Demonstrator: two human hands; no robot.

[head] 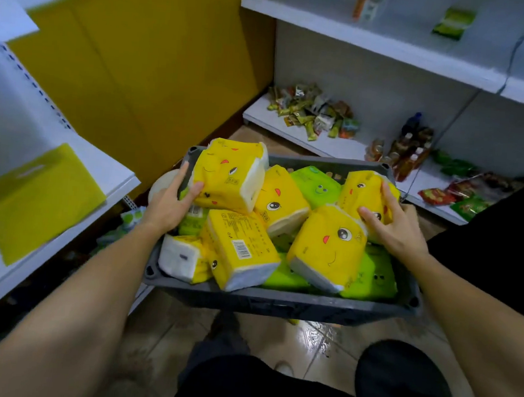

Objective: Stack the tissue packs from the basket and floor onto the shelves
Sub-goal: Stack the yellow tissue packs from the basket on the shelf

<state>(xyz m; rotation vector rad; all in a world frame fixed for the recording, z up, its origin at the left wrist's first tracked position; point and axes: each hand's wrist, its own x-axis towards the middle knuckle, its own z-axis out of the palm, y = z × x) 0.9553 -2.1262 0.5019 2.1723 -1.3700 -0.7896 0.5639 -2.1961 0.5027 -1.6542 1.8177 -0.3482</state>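
A dark grey basket point(280, 303) sits on the floor before me, heaped with several yellow and green tissue packs. My left hand point(168, 202) grips a yellow pack point(229, 177) at the basket's far left, its thumb on the pack's face. At the basket's far right, my right hand point(393, 224) holds another yellow pack point(361, 190), fingers over its top. Between them lie a yellow pack point(326, 247) with a face print, one showing a barcode point(238, 246), and green packs point(316, 187).
A white shelf point(67, 183) on the left carries a flat yellow-green bag point(38, 199). White shelves point(376, 38) on the right hold snack packets point(314, 111) and bottles point(409, 147). A yellow panel point(146, 64) stands behind the basket. My legs and the tiled floor point(312, 343) fill the foreground.
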